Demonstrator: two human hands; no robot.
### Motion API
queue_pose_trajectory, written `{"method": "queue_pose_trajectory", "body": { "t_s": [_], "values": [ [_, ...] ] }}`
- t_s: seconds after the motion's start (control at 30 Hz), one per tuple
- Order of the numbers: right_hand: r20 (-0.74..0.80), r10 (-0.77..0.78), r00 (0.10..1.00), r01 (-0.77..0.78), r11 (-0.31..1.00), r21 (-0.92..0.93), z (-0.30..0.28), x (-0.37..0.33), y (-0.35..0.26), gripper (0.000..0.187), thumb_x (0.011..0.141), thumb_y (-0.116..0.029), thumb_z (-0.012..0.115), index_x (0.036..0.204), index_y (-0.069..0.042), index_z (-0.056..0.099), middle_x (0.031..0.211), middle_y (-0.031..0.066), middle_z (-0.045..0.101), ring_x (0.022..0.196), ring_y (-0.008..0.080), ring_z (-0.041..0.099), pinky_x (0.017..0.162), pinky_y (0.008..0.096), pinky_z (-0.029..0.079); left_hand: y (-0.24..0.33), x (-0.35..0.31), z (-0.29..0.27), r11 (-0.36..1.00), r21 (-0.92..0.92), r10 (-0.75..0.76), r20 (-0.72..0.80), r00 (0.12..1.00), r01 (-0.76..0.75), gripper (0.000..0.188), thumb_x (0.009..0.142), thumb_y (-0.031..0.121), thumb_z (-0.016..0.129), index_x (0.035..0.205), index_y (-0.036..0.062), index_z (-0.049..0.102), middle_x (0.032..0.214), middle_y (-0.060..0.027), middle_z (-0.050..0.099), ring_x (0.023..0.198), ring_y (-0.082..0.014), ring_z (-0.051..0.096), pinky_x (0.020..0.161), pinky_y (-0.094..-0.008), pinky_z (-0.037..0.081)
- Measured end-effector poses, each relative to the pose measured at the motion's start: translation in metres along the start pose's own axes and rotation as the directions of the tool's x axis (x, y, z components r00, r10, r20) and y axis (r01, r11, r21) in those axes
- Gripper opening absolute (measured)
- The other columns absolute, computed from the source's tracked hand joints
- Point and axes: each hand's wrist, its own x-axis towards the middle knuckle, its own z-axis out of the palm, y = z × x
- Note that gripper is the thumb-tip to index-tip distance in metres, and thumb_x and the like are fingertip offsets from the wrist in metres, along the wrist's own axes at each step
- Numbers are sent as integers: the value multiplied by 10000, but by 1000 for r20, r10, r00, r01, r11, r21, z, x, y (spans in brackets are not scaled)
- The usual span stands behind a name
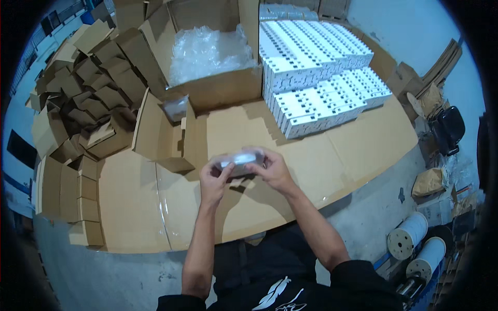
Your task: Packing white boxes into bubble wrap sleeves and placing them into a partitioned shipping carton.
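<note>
Above the cardboard-covered table, both hands meet on a small, shiny, clear plastic packet (241, 159); glare hides what is inside it, if anything. My left hand (211, 181) pinches its left end with the thumb on top. The right end sits between the thumb and fingers of my right hand (274, 172). Just left of the hands, a small open cardboard box (181, 165) stands with its flaps up. A similar clear plastic packet (176, 108) shows in its far end.
A large open carton (223, 88) full of clear plastic packets (207, 52) stands at the back. Many folded brown boxes (98, 93) crowd the left. White printed boxes (316, 67) are stacked at the back right. Cable spools (407, 236) sit on the floor at right.
</note>
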Motion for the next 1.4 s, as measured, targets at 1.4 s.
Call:
{"method": "queue_pose_trajectory", "body": {
  "t_s": [1.4],
  "values": [
    [55,-297,953,290,849,-442,-5,3,-10,297,832,-45,714,1127,-49,747,1101,127,744,929,215,692,704,308,554,7,10,20,948,188,302,-279,911,-257,346,970,130,664,1276,38,529,1175,-88,545,1082,-159,545,851,-293,490]
  ]
}}
